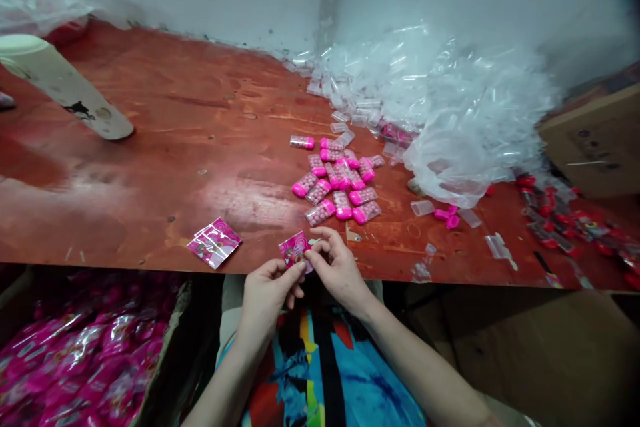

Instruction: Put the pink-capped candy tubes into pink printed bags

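Note:
Near the table's front edge, a small pink printed packet (pixel 295 247) is held between my two hands. My left hand (pixel 273 287) pinches its lower edge, thumb against fingers. The fingers of my right hand (pixel 337 267) are closed on its right side. A short stack of similar pink packets (pixel 215 242) lies on the table to the left. Beyond my hands sits a loose group of small clear tubes (pixel 341 203) with bright pink caps, filled with pink beads.
The red-brown table (pixel 150 193) bears a tall bottle (pixel 75 87) at left. Clear tubes and plastic bags (pixel 450 153) are heaped at back right, beside red pieces (pixel 555 220) and a cardboard box (pixel 595 140). Below left, a box holds many pink packets (pixel 95 353).

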A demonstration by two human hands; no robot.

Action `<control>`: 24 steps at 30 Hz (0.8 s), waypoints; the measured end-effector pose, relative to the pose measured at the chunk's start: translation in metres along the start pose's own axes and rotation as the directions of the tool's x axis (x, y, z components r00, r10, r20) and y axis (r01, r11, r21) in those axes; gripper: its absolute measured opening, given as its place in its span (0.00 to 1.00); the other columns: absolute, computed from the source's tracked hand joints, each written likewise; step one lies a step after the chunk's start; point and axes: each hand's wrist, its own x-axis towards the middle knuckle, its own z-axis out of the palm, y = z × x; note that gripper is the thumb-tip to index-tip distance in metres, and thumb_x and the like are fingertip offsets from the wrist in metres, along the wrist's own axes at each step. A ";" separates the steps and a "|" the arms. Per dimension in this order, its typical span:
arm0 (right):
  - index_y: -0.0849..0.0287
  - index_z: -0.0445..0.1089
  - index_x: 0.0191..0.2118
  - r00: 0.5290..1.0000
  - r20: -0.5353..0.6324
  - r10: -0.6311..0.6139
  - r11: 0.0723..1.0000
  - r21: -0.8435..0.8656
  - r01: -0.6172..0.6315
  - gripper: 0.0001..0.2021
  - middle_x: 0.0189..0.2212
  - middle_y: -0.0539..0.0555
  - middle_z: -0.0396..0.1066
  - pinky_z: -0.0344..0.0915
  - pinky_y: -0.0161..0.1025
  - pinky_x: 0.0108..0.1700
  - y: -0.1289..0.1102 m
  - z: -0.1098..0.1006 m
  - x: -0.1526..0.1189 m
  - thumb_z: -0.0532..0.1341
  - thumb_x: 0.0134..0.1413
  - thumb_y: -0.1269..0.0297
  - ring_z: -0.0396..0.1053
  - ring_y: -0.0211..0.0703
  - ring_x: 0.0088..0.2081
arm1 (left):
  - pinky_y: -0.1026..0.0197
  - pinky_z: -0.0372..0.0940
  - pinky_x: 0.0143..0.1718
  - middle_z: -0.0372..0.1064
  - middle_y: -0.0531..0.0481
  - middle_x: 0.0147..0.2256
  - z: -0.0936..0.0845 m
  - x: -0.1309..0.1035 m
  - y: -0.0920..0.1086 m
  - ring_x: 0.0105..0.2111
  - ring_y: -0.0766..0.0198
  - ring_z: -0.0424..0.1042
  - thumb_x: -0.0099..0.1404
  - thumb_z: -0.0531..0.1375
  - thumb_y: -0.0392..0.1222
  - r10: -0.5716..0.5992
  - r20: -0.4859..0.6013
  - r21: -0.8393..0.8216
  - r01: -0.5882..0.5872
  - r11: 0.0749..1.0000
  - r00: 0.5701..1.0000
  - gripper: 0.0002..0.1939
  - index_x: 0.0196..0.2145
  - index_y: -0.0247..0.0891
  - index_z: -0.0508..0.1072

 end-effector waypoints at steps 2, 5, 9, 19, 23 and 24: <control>0.55 0.61 0.54 1.000 -0.001 -0.010 0.999 -0.049 0.010 0.16 0.25 0.44 0.63 0.61 0.34 0.31 -0.002 -0.005 0.006 0.57 0.60 0.67 0.64 0.37 0.27 | 0.69 0.51 0.13 0.68 0.51 0.15 0.002 0.006 0.003 0.12 0.71 0.59 0.54 0.66 0.53 0.020 0.029 0.060 -0.022 0.998 0.999 0.18 0.24 0.33 0.73; 0.55 0.62 0.54 0.999 0.012 -0.036 0.995 -0.092 0.037 0.15 0.23 0.44 0.60 0.58 0.33 0.29 -0.006 -0.009 0.010 0.54 0.62 0.66 0.61 0.36 0.25 | 0.69 0.52 0.14 0.69 0.50 0.15 0.000 0.010 0.009 0.12 0.70 0.60 0.56 0.64 0.54 0.030 0.081 0.089 -0.037 0.995 0.996 0.19 0.28 0.33 0.74; 0.54 0.60 0.53 1.000 -0.016 0.003 0.994 0.110 -0.001 0.18 0.29 0.47 0.65 0.64 0.34 0.32 -0.008 -0.005 0.014 0.60 0.57 0.63 0.66 0.37 0.29 | 0.68 0.54 0.16 0.69 0.50 0.17 0.002 0.013 0.017 0.14 0.69 0.62 0.54 0.66 0.53 0.052 0.114 0.049 -0.058 0.997 0.992 0.18 0.29 0.33 0.74; 0.52 0.61 0.57 0.989 -0.066 -0.130 0.918 -0.384 0.095 0.18 0.34 0.53 0.71 0.65 0.39 0.34 -0.007 -0.026 0.015 0.53 0.63 0.65 0.69 0.44 0.31 | 0.66 0.51 0.17 0.65 0.54 0.14 0.002 0.030 0.017 0.14 0.68 0.58 0.57 0.63 0.58 0.175 0.007 0.405 -0.163 0.900 0.985 0.20 0.21 0.38 0.68; 0.56 0.58 0.62 0.985 -0.100 -0.141 0.827 -0.558 0.062 0.21 0.31 0.54 0.69 0.64 0.43 0.34 -0.002 -0.041 0.014 0.51 0.64 0.66 0.68 0.48 0.30 | 0.61 0.59 0.27 0.69 0.49 0.23 -0.017 0.038 0.022 0.25 0.58 0.69 0.63 0.57 0.57 0.517 0.005 0.853 -0.273 0.444 0.856 0.19 0.28 0.38 0.73; 0.57 0.57 0.62 0.983 -0.116 -0.140 0.842 -0.537 0.057 0.22 0.29 0.53 0.68 0.64 0.42 0.33 0.000 -0.044 0.015 0.50 0.64 0.66 0.67 0.47 0.29 | 0.59 0.60 0.28 0.71 0.45 0.29 -0.020 0.037 0.025 0.29 0.55 0.71 0.64 0.55 0.57 0.575 0.004 0.914 -0.236 0.330 0.818 0.20 0.36 0.36 0.75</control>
